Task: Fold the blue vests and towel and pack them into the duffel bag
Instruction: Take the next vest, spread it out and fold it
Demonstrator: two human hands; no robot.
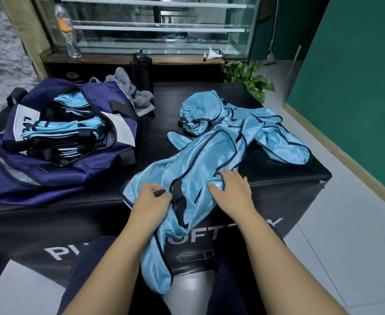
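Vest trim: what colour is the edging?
Black, edging the light blue vest; head view.

At the table's [278, 178] near edge, the left hand [149, 198] pinches a black strap on a blue vest [187, 169]; the right hand [232, 189] lies flat on it. More vests [243, 123] are heaped toward the far right corner, and the open bag [73, 160] at the left edge holds folded ones.

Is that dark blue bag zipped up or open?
Open: the duffel bag gapes at the top, with folded blue vests stacked inside in plain sight.
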